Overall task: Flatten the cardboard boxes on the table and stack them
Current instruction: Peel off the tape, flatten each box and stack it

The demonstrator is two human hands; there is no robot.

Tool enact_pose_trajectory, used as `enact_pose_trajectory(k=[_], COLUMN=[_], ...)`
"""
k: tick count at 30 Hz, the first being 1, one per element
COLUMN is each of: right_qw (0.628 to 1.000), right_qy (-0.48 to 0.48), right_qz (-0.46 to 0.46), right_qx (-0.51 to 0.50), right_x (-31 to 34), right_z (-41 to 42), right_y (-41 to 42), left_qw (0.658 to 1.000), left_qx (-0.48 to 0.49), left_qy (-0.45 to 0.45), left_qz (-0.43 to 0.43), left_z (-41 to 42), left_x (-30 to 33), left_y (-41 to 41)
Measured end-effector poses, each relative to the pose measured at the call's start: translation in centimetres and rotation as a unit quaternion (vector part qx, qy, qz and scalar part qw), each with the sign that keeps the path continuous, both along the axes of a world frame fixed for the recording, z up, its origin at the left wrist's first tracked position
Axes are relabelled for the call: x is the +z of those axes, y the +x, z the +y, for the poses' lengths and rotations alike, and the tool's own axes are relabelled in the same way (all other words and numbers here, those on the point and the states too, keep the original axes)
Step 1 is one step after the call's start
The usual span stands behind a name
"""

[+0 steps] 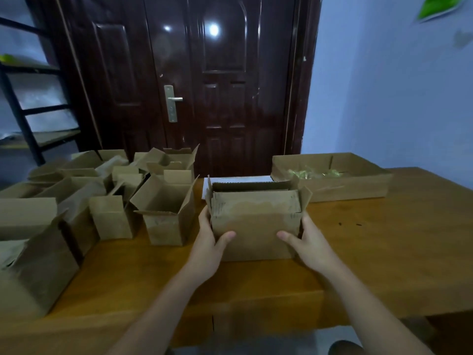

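A brown corrugated cardboard box [254, 224] with its top flaps standing open sits upright on the orange-brown wooden table [384, 239], about midway along the table and a little back from its near edge. The left hand [207, 245] grips the box's left side, thumb laid on the near face and fingers wrapped out of sight around the side. The right hand [305, 243] holds the right side the same way, thumb on the near face, the other fingers hidden behind the box, so how they lie cannot be told.

The strip of table between the box and the near edge is bare, and so is the broad stretch to the right of the box out to the right edge.

The left half of the table is crowded with a cluster of open brown cardboard boxes [102, 196], roughly ten, though overlap at the far left corner blurs the count. The closest, a small open box with raised flaps [165, 213], stands just beside the left hand. A large brown box [33, 252] sits at the near left edge.

One shallow, wide cardboard tray [332, 188] lies toward the far right corner, holding pale green items too blurred to tell. One flat white object [240, 180] lies just behind the held box.

Behind the table's far edge stands a dark brown panelled door [217, 85].
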State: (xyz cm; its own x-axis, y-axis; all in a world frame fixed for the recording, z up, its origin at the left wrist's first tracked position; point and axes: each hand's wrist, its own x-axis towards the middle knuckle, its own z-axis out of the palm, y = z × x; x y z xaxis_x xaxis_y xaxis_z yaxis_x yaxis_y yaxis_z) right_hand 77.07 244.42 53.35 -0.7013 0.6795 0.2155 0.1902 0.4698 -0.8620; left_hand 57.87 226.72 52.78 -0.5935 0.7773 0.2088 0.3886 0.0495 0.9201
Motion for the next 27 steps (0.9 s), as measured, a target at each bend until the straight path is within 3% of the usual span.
enact_pose_trajectory(k=[5,7,10,14,16,18,21,27], right_qw=[0.999,0.993,0.961,0.905,0.899,0.903,0.915,0.962], right_qy=[0.051,0.115,0.267,0.418,0.406,0.366,0.33,0.241], right_qz=[-0.004,-0.004,-0.004,-0.082,-0.151,-0.212,-0.222,-0.122], right_qx=[-0.005,-0.033,-0.065,0.024,0.065,0.079,0.07,0.03], right_x=[2.6,4.5,8.3,11.9,12.5,12.2,10.9,7.6], right_z=[0.8,1.0,0.3,-1.5,-1.4,-0.3,1.7,3.3], right_y=[1.9,2.9,3.0,-0.8,-2.9,-4.2,-4.4,-3.5], left_qw=[1.0,0.995,0.958,0.868,0.825,0.803,0.824,0.929], left_qx=[0.014,0.059,0.088,0.005,-0.028,-0.05,-0.052,-0.058], left_qy=[0.022,0.057,0.087,-0.062,-0.158,-0.217,-0.241,-0.205], left_qz=[-0.013,0.056,0.259,0.493,0.541,0.552,0.511,0.302], left_z=[-0.7,-1.4,-1.4,1.7,3.3,4.1,4.1,3.0], left_x=[2.5,4.1,7.6,11.5,12.4,12.7,12.1,8.2], left_y=[0.6,1.1,1.4,0.9,0.2,-0.7,-2.4,-3.9])
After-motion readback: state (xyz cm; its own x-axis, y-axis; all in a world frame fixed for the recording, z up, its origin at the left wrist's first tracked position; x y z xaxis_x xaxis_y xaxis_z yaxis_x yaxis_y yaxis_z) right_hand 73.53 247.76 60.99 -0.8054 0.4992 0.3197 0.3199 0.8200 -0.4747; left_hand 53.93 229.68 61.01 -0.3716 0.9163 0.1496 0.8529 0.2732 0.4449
